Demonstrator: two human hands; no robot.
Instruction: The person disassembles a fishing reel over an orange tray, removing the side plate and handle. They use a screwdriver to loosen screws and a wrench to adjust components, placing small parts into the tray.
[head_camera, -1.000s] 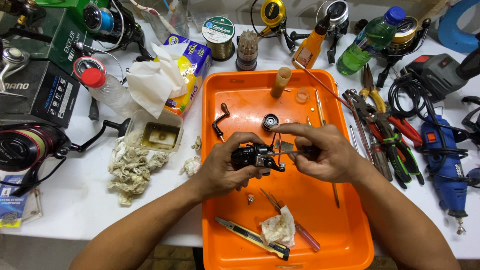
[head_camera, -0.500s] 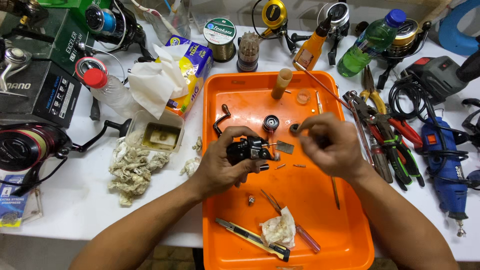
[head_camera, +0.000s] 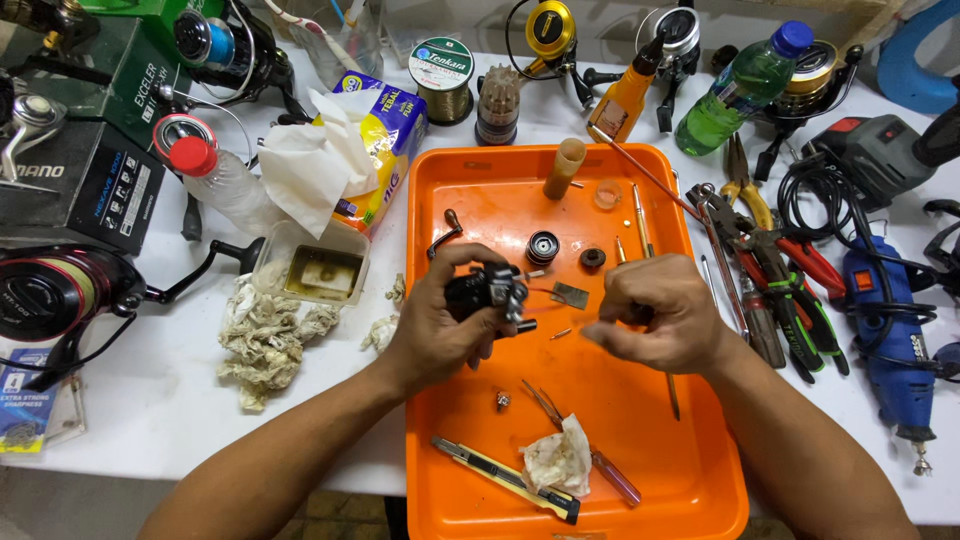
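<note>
A white table (head_camera: 150, 420) runs past every edge of the view, so much of what crowds its far side is cut off: black boxes (head_camera: 90, 170) at the left, a tissue pack (head_camera: 385, 135), a green bottle (head_camera: 745, 85), and a blue power tool (head_camera: 890, 330) at the right with its tip near the edge. In the middle sits an orange tray (head_camera: 600, 450), its near rim running out of the bottom of the view. Over the tray, the left hand (head_camera: 440, 325) is wrapped around a small black reel body (head_camera: 485, 292); the fingers are clamped on it and cover most of its underside, so only the top with its metal parts shows. The right hand (head_camera: 660, 315) hovers just beside it, to the right, fingertips pinched together; whatever they pinch is too small to make out, if anything is there at all. A thin screwdriver (head_camera: 672, 392) lies partly under that hand. Pliers (head_camera: 775, 270) lie off the tray's right rim. On the tray lie a utility knife (head_camera: 505, 478), a crumpled rag (head_camera: 558, 462) covering part of a purple-handled tool, a black spool (head_camera: 543, 247), a small square plate (head_camera: 570, 295) and a tiny screw (head_camera: 503, 400).
</note>
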